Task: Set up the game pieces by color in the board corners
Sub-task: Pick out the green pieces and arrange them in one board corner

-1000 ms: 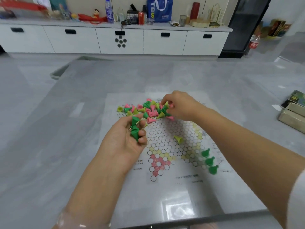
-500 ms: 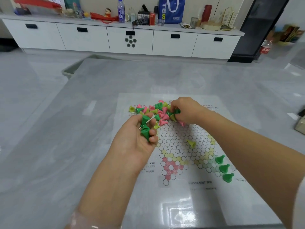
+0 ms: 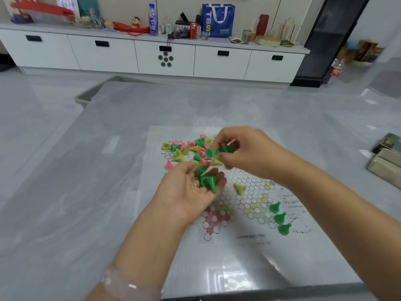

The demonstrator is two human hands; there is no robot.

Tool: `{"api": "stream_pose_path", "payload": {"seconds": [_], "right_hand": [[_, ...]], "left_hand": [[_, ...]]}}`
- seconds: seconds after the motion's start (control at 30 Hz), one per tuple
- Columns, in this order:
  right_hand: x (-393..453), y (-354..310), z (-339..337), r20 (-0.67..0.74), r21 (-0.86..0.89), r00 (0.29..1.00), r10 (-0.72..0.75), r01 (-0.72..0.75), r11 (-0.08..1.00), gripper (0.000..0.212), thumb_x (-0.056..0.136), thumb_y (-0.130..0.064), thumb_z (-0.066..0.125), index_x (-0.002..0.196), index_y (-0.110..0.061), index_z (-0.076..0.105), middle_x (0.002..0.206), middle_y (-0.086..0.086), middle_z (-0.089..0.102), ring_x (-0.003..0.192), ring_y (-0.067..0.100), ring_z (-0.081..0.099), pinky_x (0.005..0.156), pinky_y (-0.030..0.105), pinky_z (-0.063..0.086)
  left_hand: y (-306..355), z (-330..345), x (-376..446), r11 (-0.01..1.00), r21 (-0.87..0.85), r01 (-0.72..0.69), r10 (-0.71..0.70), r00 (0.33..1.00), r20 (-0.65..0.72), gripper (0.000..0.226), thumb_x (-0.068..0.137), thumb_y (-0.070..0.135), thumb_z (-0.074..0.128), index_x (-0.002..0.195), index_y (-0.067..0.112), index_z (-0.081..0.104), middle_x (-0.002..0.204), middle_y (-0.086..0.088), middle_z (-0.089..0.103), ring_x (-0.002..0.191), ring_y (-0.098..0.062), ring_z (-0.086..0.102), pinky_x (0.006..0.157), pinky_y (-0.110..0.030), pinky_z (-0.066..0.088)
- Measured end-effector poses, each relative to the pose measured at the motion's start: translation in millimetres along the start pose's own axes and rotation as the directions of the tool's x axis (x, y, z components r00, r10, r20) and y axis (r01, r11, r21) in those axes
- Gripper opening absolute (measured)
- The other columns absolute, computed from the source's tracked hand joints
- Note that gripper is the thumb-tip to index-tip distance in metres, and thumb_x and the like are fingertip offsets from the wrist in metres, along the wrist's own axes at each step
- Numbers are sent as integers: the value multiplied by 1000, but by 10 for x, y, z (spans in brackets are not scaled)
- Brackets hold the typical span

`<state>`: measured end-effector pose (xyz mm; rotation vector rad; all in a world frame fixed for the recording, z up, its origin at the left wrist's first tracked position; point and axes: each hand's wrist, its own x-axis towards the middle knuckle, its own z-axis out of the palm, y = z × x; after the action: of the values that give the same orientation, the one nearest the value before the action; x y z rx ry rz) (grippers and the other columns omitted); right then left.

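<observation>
A paper game board [image 3: 245, 246] with a hexagon grid lies on the grey table. A mixed pile of pink, yellow-green and green cone pieces [image 3: 186, 148] sits at its far end. My left hand [image 3: 186, 192] is palm up and cups several green pieces [image 3: 208, 181] in curled fingers. My right hand [image 3: 245, 151] hovers just above the pile and pinches a green piece [image 3: 211, 152]. Three green pieces [image 3: 280, 218] stand in a row at the board's right corner. One yellow-green piece [image 3: 240, 188] lies alone on the grid.
Two boxes [image 3: 386, 161] lie at the table's right edge. A white cabinet [image 3: 165, 57] with bottles, a can and a blue bag stands across the floor. A grey tray [image 3: 86, 96] sits beyond the table's far left corner.
My right hand has lifted off the pile with a green piece and moved toward my left hand. My left hand kept its green pieces.
</observation>
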<state>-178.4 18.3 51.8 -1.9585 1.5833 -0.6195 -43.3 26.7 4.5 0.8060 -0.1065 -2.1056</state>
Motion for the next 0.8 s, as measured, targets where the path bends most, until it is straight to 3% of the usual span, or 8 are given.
{"api": "stream_pose_path", "payload": {"seconds": [0.07,0.13,0.27,0.37,0.47,0.6,0.7,0.8], "right_hand": [[-152,-19,101,-8,-67,1000,-21,20,998,9,82,-17,62,88,-24,63,88,-11,59,83,11,61,62,14,47],[-274,-2,158,-35,-72,999,-25,22,997,11,83,-16,61,90,-23,64,85,-17,55,89,10,59,66,10,45],[-470,37,93,-153,99,987,41,-26,995,12,85,-17,59,86,-29,61,82,-22,57,85,-2,60,65,4,43],[-602,95,-32,-242,245,964,106,-44,968,9,87,-15,58,87,-22,63,84,-13,64,78,3,65,69,12,52],[-692,141,-22,-248,480,941,230,-87,873,9,88,-10,56,90,-13,64,87,5,68,77,14,68,70,24,58],[-695,171,150,-215,459,957,196,-78,885,10,86,-12,57,88,-19,64,91,-1,69,86,11,67,78,35,57],[-673,167,181,-171,503,973,155,-49,863,14,87,-9,56,88,-21,64,96,0,67,90,10,65,73,35,59],[-679,209,149,-169,565,968,185,-59,823,12,87,-9,56,93,-16,64,95,3,67,88,15,67,74,36,59]], "left_hand": [[-87,36,9,999,41,35,-37,999,38,26,92,13,38,98,-1,59,88,-17,63,80,-24,61,77,-38,54],[-160,65,18,996,67,67,-71,996,61,26,93,13,38,97,-1,59,88,-17,66,80,-24,62,71,-39,55],[-266,84,47,991,68,116,-121,990,66,29,94,15,40,113,1,57,95,-17,64,75,-23,62,67,-36,55],[-323,104,42,989,87,118,-122,992,41,21,93,16,44,89,1,58,72,-15,60,61,-21,59,56,-26,55],[-365,113,48,986,115,120,-123,992,16,22,92,18,44,84,1,56,75,-14,56,62,-19,53,50,-22,52],[-449,128,63,975,144,167,-173,984,31,21,92,16,39,99,4,55,66,-9,55,50,-15,52,49,-20,49],[-473,131,91,974,153,168,-173,985,19,21,92,16,36,89,8,56,53,-5,54,36,-12,48,45,-18,47],[-476,140,103,965,193,176,-174,984,-29,21,91,19,41,80,8,56,55,-4,53,39,-12,46,41,-15,43]]}}
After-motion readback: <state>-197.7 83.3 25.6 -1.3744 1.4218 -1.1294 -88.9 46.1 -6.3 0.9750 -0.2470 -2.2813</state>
